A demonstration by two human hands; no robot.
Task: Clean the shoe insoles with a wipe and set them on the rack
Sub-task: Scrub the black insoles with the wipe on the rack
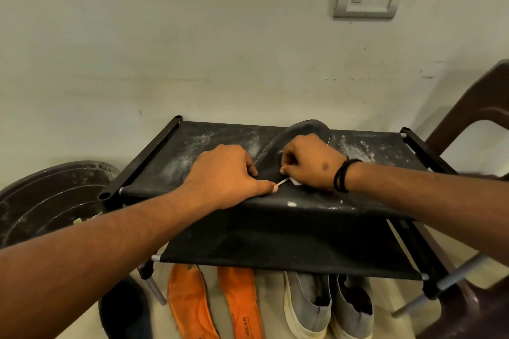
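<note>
Two curved orange insoles (214, 303), dusty fabric rack (192, 146)

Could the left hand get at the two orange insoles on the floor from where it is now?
Probably not straight down: the left hand rests on the dark insole atop the rack, whose fabric shelf lies between it and the orange insoles. It would likely have to come round the rack's front edge.

wipe (286, 180) mostly hidden between both hands, dark insole's (303, 133) near end covered, brown chair (468, 124) cropped right
</note>
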